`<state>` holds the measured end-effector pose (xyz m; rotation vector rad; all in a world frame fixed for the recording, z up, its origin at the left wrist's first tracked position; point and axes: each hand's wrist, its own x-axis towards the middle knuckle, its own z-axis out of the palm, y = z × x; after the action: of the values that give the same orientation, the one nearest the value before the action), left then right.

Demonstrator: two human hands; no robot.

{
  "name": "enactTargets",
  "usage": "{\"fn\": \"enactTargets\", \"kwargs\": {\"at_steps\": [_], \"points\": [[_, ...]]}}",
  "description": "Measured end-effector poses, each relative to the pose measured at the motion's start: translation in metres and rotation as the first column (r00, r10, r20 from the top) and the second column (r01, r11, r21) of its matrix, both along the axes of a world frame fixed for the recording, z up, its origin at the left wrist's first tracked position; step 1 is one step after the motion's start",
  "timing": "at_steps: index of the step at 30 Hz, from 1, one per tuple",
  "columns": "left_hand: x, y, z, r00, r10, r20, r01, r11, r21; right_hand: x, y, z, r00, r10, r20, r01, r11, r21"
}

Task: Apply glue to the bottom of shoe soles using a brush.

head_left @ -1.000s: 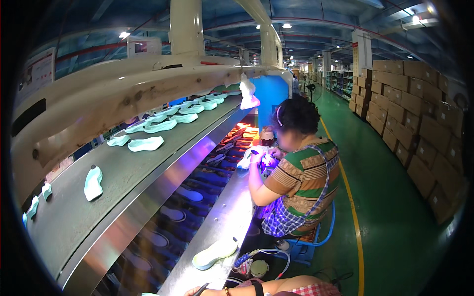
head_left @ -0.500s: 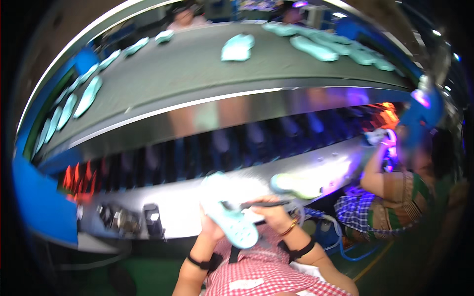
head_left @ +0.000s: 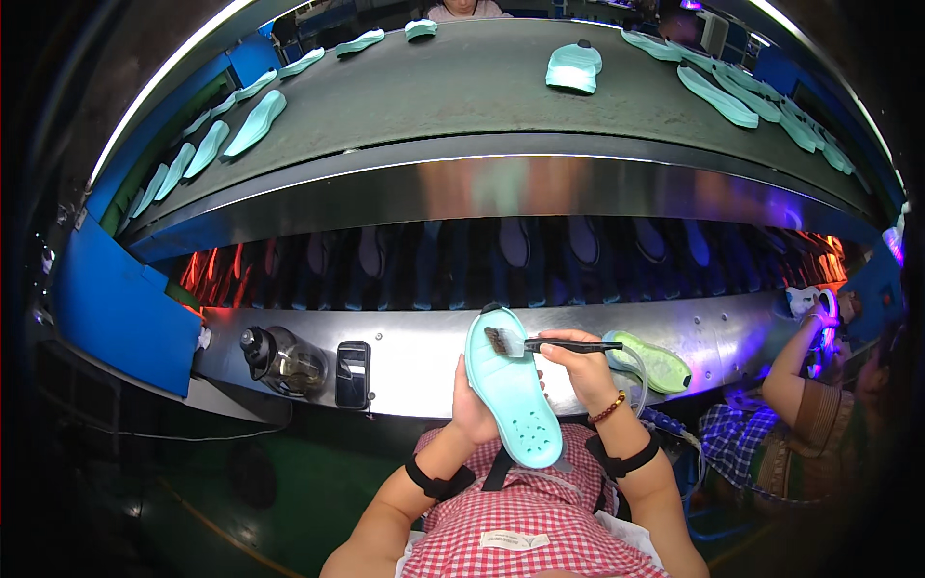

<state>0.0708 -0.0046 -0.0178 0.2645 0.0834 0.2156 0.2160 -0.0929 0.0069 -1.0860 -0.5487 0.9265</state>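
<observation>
turquoise sole (head_left: 520,405) — brush (head_left: 513,343) over it

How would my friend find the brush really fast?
From the wide dark belt, come down to the shiny metal ledge. By its near edge, the left hand holds a pale turquoise sole and the right hand holds the brush. Its slim black handle and dark bristles set it apart from that wide sole.

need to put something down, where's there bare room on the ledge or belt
The ledge is bare between the phone and the held sole. The belt is bare across its middle, left of the lone sole. Crowded: the belt's ends, by soles, and the ledge's left, by bottle and phone.
</observation>
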Motion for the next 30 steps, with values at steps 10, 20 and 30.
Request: {"fn": "enactTargets", "kwargs": {"at_steps": [10, 20, 30], "points": [[0.012, -0.012, -0.012, 0.904, 0.328, -0.273, -0.305, 0.944, 0.125, -0.026, 0.015, 0.011, 0.58, -0.135, 0.803, 0.095, 0.991, 0.098], [-0.012, 0.029, -0.005, 0.926, 0.306, -0.22, -0.264, 0.944, 0.199, -0.02, -0.038, 0.052, 0.58, 0.535, 0.614, -0.385, 0.844, -0.372], [-0.005, 0.014, 0.029, 0.989, 0.126, 0.08, -0.139, 0.973, 0.183, -0.026, -0.025, 0.068, 0.669, 0.364, 0.649, -0.462, 0.887, -0.021]]}}
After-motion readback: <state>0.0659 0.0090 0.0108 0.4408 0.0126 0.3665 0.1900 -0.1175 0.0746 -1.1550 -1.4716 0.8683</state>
